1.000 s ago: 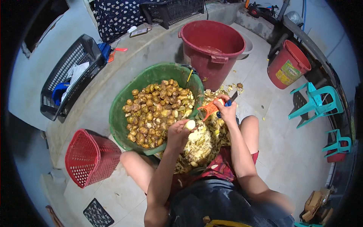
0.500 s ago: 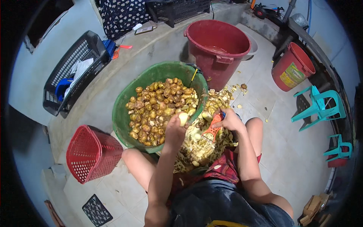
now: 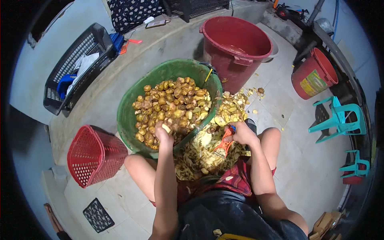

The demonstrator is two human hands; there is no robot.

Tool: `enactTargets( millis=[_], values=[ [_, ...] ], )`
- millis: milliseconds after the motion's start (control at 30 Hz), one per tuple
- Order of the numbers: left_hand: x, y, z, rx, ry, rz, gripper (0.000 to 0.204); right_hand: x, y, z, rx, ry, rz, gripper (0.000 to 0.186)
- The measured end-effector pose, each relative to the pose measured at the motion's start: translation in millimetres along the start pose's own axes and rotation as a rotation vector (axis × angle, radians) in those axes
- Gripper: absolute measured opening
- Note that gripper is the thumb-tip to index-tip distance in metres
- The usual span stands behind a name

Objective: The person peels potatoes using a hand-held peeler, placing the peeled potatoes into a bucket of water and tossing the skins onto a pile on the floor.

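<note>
My left hand (image 3: 163,134) reaches over the near rim of the green tub (image 3: 127,120), fingers curled around a pale potato (image 3: 166,128) above the heap of brown potatoes (image 3: 170,104). My right hand (image 3: 242,134), to its right, grips an orange peeler (image 3: 224,145) over the pile of peelings (image 3: 202,154) between my knees.

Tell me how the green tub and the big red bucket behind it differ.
The green tub is wide, shallow and heaped with brown potatoes; the big red bucket is taller and narrower, and looks nearly empty, its inner wall bare. The left hand reaches into the green tub, while nothing touches the red bucket. The tub sits closer to the person. Both are round, open-topped plastic containers standing upright on the floor.
</note>
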State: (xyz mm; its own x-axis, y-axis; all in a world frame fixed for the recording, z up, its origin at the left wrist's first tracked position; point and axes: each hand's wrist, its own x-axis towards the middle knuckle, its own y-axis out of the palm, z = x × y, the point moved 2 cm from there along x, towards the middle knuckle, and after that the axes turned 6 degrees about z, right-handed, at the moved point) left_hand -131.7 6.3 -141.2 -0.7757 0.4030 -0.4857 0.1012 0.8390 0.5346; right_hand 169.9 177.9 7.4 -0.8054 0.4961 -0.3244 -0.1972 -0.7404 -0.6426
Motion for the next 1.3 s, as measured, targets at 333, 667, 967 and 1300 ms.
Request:
enactTargets(
  millis=[333, 667, 967, 1300],
  values=[
    [49, -41, 79, 0.656, -0.299, 0.007, 0.021, 11, -6, 5, -0.141, 0.092, 0.022, 0.043],
    [68, 21, 97, 1.748, -0.173, 0.185, 0.07, 14, -6, 11, -0.156, 0.188, 0.094, 0.042],
    [28, 25, 69, -0.034, -0.522, 0.351, 0.04, 13, 4, 11, -0.177, 0.132, 0.082, 0.044],
    [-70, 107, 23, -0.173, -0.495, 0.937, 0.029, 20, 29, 32, -0.182, -0.062, -0.276, 0.037]
  ],
)
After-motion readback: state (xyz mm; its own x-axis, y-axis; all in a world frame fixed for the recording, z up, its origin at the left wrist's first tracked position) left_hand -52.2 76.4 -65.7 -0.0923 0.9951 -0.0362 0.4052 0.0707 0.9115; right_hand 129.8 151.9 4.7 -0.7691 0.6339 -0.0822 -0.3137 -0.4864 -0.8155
